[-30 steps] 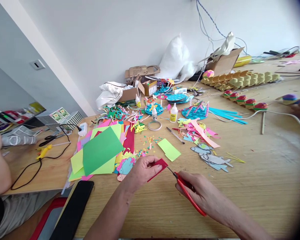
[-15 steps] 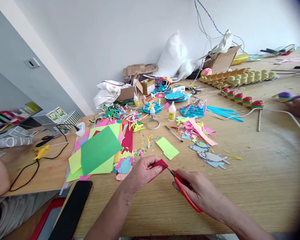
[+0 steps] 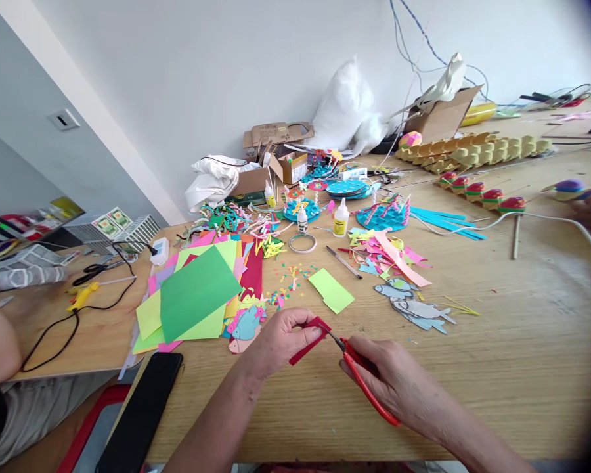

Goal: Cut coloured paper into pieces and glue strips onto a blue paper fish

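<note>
At the near side of the wooden table [image 3: 473, 394], the left hand [image 3: 285, 338] is pinching the red paper [image 3: 303, 351] between thumb and fingers, and the right hand [image 3: 387, 371] is gripping the red scissors [image 3: 372, 394], fingers curling around the handles! The blades are reaching toward ten o'clock, their tips meeting the paper's upper end. From that red paper, a light-green piece [image 3: 331, 291] is lying at one o'clock, paper fish [image 3: 421, 309] are overlapping toward two, green sheets [image 3: 199, 292] are spreading toward ten, and a black phone [image 3: 142, 414] is resting at eight.
</note>
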Action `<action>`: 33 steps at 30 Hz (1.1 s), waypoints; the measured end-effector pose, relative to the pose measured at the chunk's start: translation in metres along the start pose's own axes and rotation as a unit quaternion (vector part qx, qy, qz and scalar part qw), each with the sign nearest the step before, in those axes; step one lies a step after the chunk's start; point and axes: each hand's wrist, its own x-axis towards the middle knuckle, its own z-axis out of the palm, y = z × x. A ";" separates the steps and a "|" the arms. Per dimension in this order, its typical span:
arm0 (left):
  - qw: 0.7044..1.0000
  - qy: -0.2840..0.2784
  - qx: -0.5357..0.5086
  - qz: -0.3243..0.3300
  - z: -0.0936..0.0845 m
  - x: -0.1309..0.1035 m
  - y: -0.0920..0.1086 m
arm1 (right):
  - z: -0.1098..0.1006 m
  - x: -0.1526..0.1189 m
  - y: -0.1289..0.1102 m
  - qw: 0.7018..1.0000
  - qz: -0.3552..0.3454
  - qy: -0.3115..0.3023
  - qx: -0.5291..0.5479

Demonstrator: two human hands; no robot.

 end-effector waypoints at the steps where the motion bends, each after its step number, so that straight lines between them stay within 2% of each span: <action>1: 1.000 -0.002 0.004 -0.002 0.000 0.000 0.000 | 0.000 0.000 0.000 1.000 0.000 -0.001 -0.002; 8: 1.000 -0.018 -0.004 -0.009 -0.001 0.000 0.002 | 0.004 -0.002 0.003 1.000 0.003 -0.004 -0.007; 14: 0.999 -0.022 -0.021 -0.044 0.000 0.001 -0.004 | 0.008 -0.003 0.011 1.000 -0.004 0.003 -0.025; 25: 1.000 0.000 0.006 -0.017 -0.002 0.000 -0.007 | 0.007 -0.001 0.005 1.000 0.012 -0.009 -0.008; 33: 0.999 -0.029 0.002 -0.029 0.002 0.001 -0.010 | 0.010 0.000 0.002 1.000 0.019 -0.006 -0.003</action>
